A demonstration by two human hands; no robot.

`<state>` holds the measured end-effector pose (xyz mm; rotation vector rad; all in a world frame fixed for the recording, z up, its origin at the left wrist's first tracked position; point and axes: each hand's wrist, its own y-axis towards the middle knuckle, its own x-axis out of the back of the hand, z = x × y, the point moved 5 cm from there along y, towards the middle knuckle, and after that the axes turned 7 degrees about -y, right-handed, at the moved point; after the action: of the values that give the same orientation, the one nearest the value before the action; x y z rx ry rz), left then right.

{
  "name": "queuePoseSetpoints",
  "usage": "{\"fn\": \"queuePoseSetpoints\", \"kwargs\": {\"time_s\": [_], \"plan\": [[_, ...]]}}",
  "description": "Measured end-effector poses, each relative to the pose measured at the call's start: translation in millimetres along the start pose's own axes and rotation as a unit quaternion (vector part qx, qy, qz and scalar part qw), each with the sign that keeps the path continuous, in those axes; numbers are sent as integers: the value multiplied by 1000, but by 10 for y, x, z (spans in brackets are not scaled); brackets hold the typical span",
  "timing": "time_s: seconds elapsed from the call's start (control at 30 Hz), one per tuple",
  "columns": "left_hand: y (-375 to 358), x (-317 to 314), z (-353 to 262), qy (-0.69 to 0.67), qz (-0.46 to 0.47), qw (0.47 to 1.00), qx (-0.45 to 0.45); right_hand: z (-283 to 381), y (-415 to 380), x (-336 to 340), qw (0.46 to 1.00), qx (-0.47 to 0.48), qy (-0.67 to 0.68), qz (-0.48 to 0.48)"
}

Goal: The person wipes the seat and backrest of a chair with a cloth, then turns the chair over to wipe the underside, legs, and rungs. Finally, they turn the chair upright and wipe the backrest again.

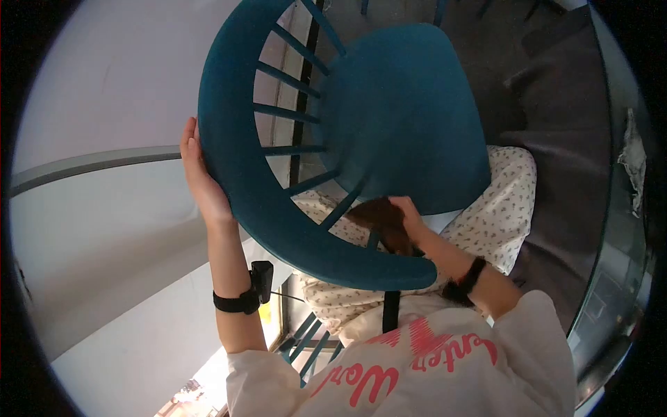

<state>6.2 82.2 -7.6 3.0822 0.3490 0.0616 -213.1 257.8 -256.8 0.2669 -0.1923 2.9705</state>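
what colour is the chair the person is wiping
The chair is dark teal blue, seen best in the head view.

The left hand [203, 182] is open and extended; the right hand [408, 215] is curled.

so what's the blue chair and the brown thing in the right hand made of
The blue chair looks like painted wood, satin: even colour, faint sheen, slim spindles; plastic is possible. The brown thing seems matte, soft cloth, hanging loosely; blur hides any weave.
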Motion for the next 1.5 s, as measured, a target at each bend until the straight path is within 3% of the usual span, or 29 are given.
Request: {"fn": "queuePoseSetpoints", "kwargs": {"time_s": [0.03, 0.1, 0.23, 0.3, 0.33, 0.4, 0.5, 0.57, 0.7, 0.8, 0.87, 0.9, 0.97, 1.1, 1.17, 1.2, 1.23, 1.27, 1.33, 1.37, 1.43, 1.5], "plan": [[-12, -6, -17, 10, -9, 1000, 3, 121, 110, 71, 1000, -2, 3, 0], [3, 28, 10, 4, 0, 1000, 1, 189, 425, 76, 969, -108, -107, 196], [5, 22, 6, 18, -4, 1000, -4, -121, 552, -117, 953, -197, -131, 188], [15, 30, 17, 15, -2, 1000, -7, -210, 566, -218, 953, -219, -2, 210], [9, 46, 32, 13, -2, 1000, -8, -4, 594, -168, 953, -219, -3, 209], [12, 73, 66, -1, -1, 1000, -10, 900, 668, -96, 951, -150, 65, 264], [16, 55, 42, -5, -6, 1000, -19, 1660, 631, -245, 925, 150, 21, 348], [13, 46, 27, 2, -14, 1000, -22, 1837, 646, -271, 912, 148, -72, 375], [22, 49, 23, -8, -14, 999, -32, 1564, 623, -332, 922, 130, -20, 364], [21, 56, 30, 0, 3, 999, -39, 1249, 694, -479, 914, 71, -1, 399], [6, 43, 26, 7, 12, 999, -38, 921, 740, -558, 893, -3, -104, 438], [2, 33, 15, 16, 2, 999, -36, 850, 769, -553, 893, -2, -102, 439], [-1, 39, 16, 25, -6, 999, -33, 626, 829, -488, 871, -20, -249, 423], [-7, 20, 11, 22, 10, 999, -35, 218, 939, -570, 874, -16, -317, 369], [-2, 24, 10, 7, 9, 1000, -27, 330, 993, -485, 879, -264, -123, 378], [15, 28, 15, -2, 4, 999, -32, 493, 1060, -465, 879, -260, -126, 378], [13, 35, 29, -10, -2, 999, -33, 724, 1121, -464, 901, -260, -4, 348], [0, 18, 27, -11, -4, 999, -31, 979, 1172, -448, 906, -258, 118, 312], [-40, -21, -35, 16, -25, 999, -33, 1691, 1269, -431, 914, -136, 103, 367], [-31, -12, -17, 16, -25, 999, -33, 1695, 1332, -628, 922, 49, 55, 379], [9, -3, 36, -31, -15, 999, -13, 1993, 1249, -762, 921, 115, -85, 362], [-2, -14, 22, -14, -10, 1000, -20, 1933, 1215, -754, 908, 81, -118, 394]]}}
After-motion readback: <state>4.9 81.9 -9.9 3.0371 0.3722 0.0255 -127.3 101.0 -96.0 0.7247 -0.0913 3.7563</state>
